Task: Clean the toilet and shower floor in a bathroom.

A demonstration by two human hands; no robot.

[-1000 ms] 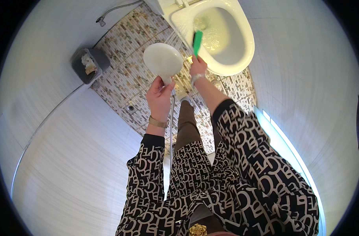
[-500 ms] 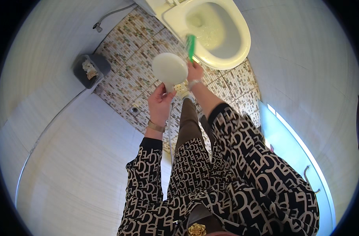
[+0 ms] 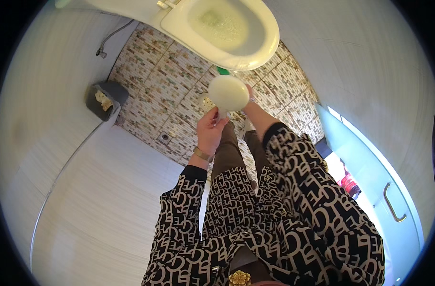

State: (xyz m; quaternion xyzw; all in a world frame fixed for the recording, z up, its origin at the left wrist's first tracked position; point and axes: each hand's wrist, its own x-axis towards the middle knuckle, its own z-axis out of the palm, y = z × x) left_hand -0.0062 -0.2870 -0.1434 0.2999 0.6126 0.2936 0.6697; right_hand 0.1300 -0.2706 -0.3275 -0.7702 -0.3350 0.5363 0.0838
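The shower head (image 3: 228,93) sits just past the fingertips of the left grip (image 3: 211,133), which pinches its short handle between thumb and fingers, closed onto it. The round head stands out beyond the hand, toward the toilet (image 3: 264,40), and near its front rim but apart from it in the view. The right grip (image 3: 250,93) is mostly hidden behind the disc, so I cannot tell how far its fingers close or what they hold. The green brush (image 3: 222,70) shows as a small patch between the toilet's front edge and the shower head, over the tiled floor (image 3: 151,95).

The shower head is white, broad and round, with its smooth side up and a glossy highlight near its right edge. Most of the brush is covered, leaving only its bright green colour to see.

One second ago the brush stood upright at the edge of the bowl, with the right hand in plain sight and fine jets of water running toward it; now it is below the rim and the disc covers much of that hand. The toilet lies farther up and left in the view, and more of the pale blue door (image 3: 370,157) shows.
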